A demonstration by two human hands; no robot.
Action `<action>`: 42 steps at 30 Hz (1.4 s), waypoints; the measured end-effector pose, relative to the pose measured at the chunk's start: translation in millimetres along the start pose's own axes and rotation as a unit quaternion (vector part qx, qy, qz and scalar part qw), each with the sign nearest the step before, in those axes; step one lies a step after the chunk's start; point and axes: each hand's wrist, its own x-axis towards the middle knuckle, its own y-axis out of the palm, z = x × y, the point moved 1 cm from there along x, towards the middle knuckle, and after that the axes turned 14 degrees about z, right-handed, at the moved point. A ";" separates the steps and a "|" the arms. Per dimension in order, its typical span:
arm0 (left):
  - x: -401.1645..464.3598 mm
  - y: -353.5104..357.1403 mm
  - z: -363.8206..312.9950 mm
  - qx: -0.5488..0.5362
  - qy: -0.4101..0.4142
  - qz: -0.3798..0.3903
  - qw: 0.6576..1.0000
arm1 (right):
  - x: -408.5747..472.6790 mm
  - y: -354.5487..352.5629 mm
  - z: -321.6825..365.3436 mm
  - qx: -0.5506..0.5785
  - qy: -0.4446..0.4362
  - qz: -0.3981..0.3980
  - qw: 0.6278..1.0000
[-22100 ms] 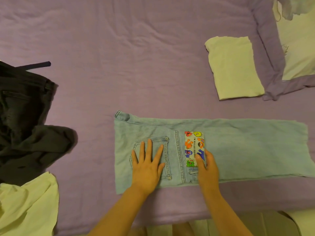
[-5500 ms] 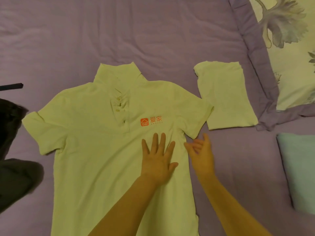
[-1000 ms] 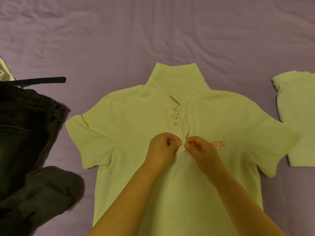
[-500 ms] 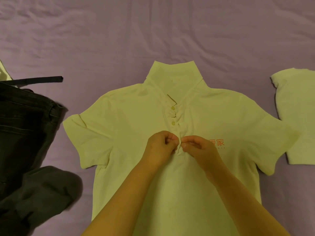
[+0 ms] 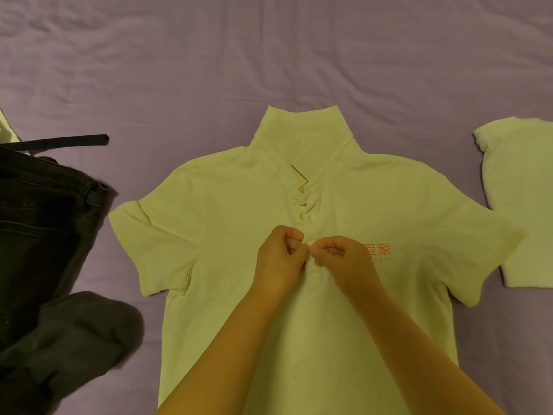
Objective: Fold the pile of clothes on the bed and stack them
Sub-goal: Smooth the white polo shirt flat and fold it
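Purple bedsheet [image 5: 209, 70] under everything, with the yellow polo shirt [image 5: 233, 235] flat in the middle, dark jeans [image 5: 42, 235] left and a folded shirt [image 5: 520, 205] far right. Left hand [image 5: 279, 262] and right hand [image 5: 344, 262] both pinch the placket at the lowest button. Tugging too hard could bunch the front and ruin the fold.

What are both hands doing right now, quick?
Left hand: closed, pinching the button placket of the yellow polo shirt at its lowest button.
Right hand: closed, pinching the same placket from the other side.
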 end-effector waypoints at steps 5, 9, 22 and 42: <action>1.1 1.3 -2.2 -0.003 0.019 0.007 1.000 | 1.2 -1.8 2.3 0.002 0.040 0.026 0.999; -1.8 -3.7 1.0 0.064 0.058 0.030 0.996 | 7.7 -17.6 14.4 0.109 0.117 0.022 0.987; -0.1 -1.5 1.8 0.005 0.055 0.033 0.998 | -2.2 -0.8 6.3 -0.126 0.003 -0.005 0.992; 39.1 -26.5 -33.8 0.247 0.029 0.009 0.969 | 38.2 1.4 32.1 -0.256 0.004 -0.064 0.965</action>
